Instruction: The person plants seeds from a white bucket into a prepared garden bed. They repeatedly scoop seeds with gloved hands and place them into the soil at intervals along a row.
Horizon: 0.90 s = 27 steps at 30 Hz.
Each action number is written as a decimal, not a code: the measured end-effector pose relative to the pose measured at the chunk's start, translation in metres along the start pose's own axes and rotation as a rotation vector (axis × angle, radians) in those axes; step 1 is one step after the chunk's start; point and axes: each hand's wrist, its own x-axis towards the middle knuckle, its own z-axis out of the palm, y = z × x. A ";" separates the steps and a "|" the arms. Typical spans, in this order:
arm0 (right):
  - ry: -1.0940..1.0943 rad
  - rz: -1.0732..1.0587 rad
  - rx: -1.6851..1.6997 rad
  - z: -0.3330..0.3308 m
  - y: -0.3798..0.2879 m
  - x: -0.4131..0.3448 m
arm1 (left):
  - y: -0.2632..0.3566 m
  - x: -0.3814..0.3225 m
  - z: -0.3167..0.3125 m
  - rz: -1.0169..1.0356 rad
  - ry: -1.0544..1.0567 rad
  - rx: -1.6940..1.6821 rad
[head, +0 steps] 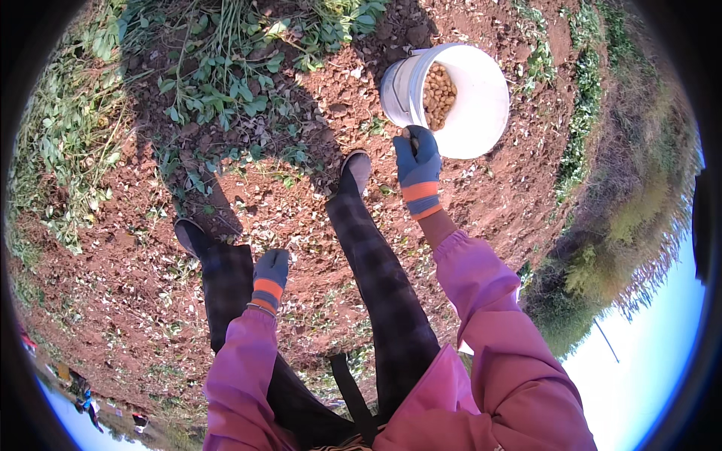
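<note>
A white plastic bucket [479, 101] stands tilted in view on the soil, with unshelled peanuts [439, 97] piled inside against one wall. My right hand [417, 155], in a grey-blue and orange knitted work glove, is at the bucket's near rim. Its fingers are curled around something small and brownish that looks like a peanut pod [406, 133], mostly hidden. My left hand [272, 268], gloved alike, hangs above the ground near my left knee with its fingers curled; whether it holds anything cannot be told.
Pulled leafy peanut plants [231, 73] lie in heaps ahead and at left. Reddish clods and dry leaves cover the soil [316, 248]. My shoes [356, 169] are planted apart. Dry brush [620, 186] edges the right side; people appear far off at lower left.
</note>
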 end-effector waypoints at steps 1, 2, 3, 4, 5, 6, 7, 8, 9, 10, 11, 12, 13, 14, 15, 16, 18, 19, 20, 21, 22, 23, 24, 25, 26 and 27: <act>0.036 0.047 0.085 -0.018 -0.005 0.006 | 0.007 -0.012 -0.005 -0.067 -0.021 0.119; 0.088 0.028 0.046 -0.034 -0.020 0.013 | -0.008 -0.021 -0.006 -0.105 -0.020 0.090; 0.142 0.012 0.006 -0.049 -0.027 0.021 | 0.012 -0.033 -0.011 -0.067 -0.045 0.255; 0.148 0.002 0.024 -0.061 -0.015 0.032 | 0.025 -0.043 -0.016 0.055 -0.036 0.399; 0.166 0.067 0.010 -0.074 -0.003 0.037 | 0.035 -0.054 -0.018 0.177 -0.024 0.540; 0.178 0.132 0.002 -0.084 -0.006 0.043 | 0.042 -0.063 -0.022 0.232 -0.028 0.609; 0.187 0.198 -0.004 -0.095 -0.008 0.047 | 0.050 -0.072 -0.025 0.285 -0.032 0.680; 0.201 0.197 -0.016 -0.103 0.004 0.048 | 0.059 -0.080 -0.028 0.322 -0.037 0.705; 0.238 0.275 0.008 -0.110 0.010 0.050 | 0.082 -0.092 -0.027 0.273 -0.040 0.764; 0.275 0.292 -0.087 -0.115 0.025 0.050 | 0.091 -0.100 -0.028 0.316 -0.028 0.789; 0.308 0.312 -0.183 -0.119 0.041 0.048 | 0.098 -0.111 -0.031 0.356 -0.018 0.813; 0.346 0.365 -0.195 -0.122 0.040 0.047 | 0.105 -0.117 -0.032 0.350 -0.044 0.880; 0.390 0.383 -0.255 -0.128 0.041 0.046 | 0.113 -0.130 -0.032 0.368 -0.028 0.871; 0.422 0.510 -0.208 -0.133 0.045 0.048 | 0.123 -0.139 -0.032 0.391 -0.008 0.879; 0.448 0.638 -0.162 -0.134 0.057 0.049 | 0.136 -0.147 -0.030 0.412 0.010 0.884; 0.455 0.727 -0.120 -0.134 0.069 0.050 | 0.150 -0.153 -0.027 0.415 0.009 0.900; 0.439 0.900 0.047 -0.123 0.111 0.053 | 0.186 -0.167 -0.018 0.413 -0.012 0.924; 0.314 0.961 0.327 -0.123 0.125 0.056 | 0.201 -0.171 -0.011 0.445 -0.004 0.918; 0.184 1.049 0.577 -0.124 0.138 0.059 | 0.219 -0.172 -0.003 0.478 0.003 0.909; 0.089 1.081 0.833 -0.126 0.126 0.065 | 0.235 -0.174 0.003 0.501 0.025 0.900; 0.072 1.063 0.862 -0.126 0.141 0.068 | 0.255 -0.174 0.013 0.523 0.018 0.893; 0.055 1.044 0.889 -0.125 0.155 0.072 | 0.276 -0.174 0.025 0.547 0.003 0.837; 0.030 1.030 0.914 -0.121 0.167 0.075 | 0.296 -0.174 0.038 0.562 -0.008 0.782; 0.038 1.050 0.956 -0.118 0.168 0.077 | 0.315 -0.175 0.051 0.575 -0.013 0.724; 0.050 1.071 0.996 -0.117 0.168 0.080 | 0.334 -0.177 0.065 0.628 -0.025 0.661; 0.062 1.089 1.034 -0.118 0.167 0.084 | 0.341 -0.176 0.077 0.653 -0.029 0.627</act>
